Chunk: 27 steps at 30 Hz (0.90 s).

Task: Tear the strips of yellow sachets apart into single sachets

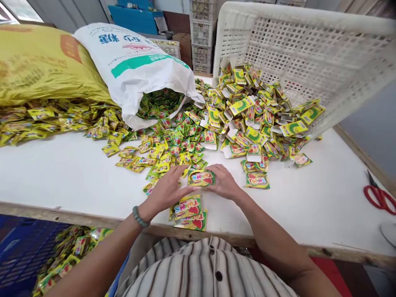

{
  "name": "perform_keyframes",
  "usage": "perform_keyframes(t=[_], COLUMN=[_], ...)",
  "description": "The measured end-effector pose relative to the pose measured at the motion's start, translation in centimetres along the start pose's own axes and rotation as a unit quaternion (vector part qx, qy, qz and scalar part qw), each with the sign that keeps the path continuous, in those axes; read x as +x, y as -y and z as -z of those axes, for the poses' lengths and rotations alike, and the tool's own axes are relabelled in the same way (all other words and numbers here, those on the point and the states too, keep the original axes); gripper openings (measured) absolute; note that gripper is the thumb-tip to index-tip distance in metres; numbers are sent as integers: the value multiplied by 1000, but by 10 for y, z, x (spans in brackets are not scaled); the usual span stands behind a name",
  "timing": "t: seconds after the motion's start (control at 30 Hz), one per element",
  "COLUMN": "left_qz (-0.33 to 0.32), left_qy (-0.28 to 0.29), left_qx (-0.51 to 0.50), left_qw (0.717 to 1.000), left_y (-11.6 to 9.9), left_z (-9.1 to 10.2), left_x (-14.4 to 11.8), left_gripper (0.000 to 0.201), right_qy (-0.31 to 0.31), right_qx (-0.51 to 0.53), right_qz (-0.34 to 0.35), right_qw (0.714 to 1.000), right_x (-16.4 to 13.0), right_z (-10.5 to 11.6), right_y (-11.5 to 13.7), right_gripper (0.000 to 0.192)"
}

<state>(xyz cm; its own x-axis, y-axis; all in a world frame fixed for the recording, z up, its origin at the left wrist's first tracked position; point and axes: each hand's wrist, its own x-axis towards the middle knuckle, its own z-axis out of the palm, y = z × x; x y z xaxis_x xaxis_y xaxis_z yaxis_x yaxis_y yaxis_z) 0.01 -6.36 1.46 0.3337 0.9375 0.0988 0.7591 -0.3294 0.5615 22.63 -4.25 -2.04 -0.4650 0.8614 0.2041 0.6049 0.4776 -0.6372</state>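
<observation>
Between my two hands is a small yellow-green candy box (201,178) with a watermelon picture, its printed face up. My left hand (171,187), with a bead bracelet on the wrist, grips its left end. Fingers of my right hand (223,181) close on its right end. Two similar candy boxes (186,207) lie overlapped just below, near the table's front edge. Beyond my left hand spreads a heap of yellow and green candy packets (162,154). To the right of my right hand, another candy box (258,180) lies flat.
A tilted white plastic crate (278,45) spills many small boxes (244,111) onto the white table (62,169). A white sack (136,70) and a yellow sack (46,66) spill packets. Red-handled scissors (379,196) lie right. A blue crate (21,251) stands below left.
</observation>
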Motion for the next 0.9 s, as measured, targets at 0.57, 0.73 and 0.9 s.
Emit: perform_keyframes(t=[0.57,0.73,0.9], left_qz=[72,18,15], left_qy=[8,-67,-105], left_qx=[-467,-461,-505], left_qw=[881,885,856], left_y=[39,19,12], left_z=[-11,-23,-26], left_x=[25,25,30], left_gripper=[54,64,57], right_qy=[-126,-176,-224], right_qx=[395,397,433], right_qz=[-108,-136,-129], right_qw=[904,890,863], right_x=[37,40,39], right_z=[-12,-24,-29], right_y=[30,40,38], right_gripper=[47,53,46])
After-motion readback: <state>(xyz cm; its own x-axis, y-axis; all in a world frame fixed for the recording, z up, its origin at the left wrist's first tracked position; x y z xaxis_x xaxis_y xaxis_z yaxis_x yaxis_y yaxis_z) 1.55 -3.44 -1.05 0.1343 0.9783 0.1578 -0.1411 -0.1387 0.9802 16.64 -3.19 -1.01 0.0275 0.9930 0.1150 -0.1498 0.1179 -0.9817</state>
